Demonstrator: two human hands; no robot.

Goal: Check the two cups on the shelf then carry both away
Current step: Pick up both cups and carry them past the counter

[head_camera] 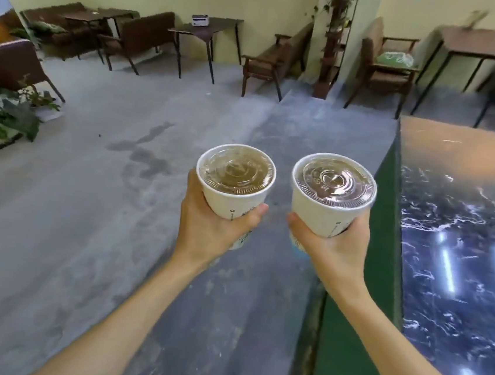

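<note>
**Both cups in hand, over the floor**

Now the left hand [206, 222] is wrapped around the left cup [234, 196] and the right hand [336, 245] around the right cup [327, 214] — each held upright, side by side, not touching. Both are white paper cups with clear lids; brown liquid shows beneath. They hang above the grey floor [84, 216], just left of a dark marbled counter [463, 240]. Chairs and tables stand along the far wall.
</note>
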